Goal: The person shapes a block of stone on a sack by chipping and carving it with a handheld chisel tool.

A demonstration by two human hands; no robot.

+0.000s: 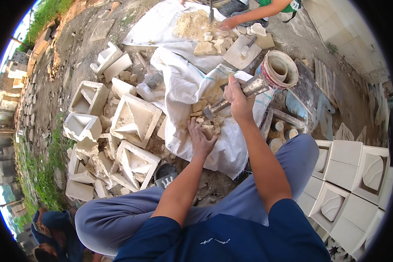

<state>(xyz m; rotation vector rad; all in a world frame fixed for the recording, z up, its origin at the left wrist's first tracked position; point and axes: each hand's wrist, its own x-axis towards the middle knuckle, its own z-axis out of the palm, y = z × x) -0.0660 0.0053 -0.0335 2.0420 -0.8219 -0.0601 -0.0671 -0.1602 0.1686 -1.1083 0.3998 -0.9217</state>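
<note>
My right hand [240, 99] is closed round a short, heavy hammer [256, 86], its thumb raised along the tool. The hammer's narrower metal end is low over a pile of pale broken pieces on a white woven sack [179, 74]. My left hand [201, 139] curves its fingers and thumb round a chunk of broken block [208, 129] beside that metal end. Cream-coloured crumbs and fragments lie round both hands on the sack.
Hollow cream blocks [135, 120], several broken, are heaped to the left, with another hammer [153, 80] near them. A bucket [277, 70] stands at the right, beyond stacked blocks [336, 192]. Across from me, a co-worker's hand [227, 24] touches rubble by a slab [240, 54].
</note>
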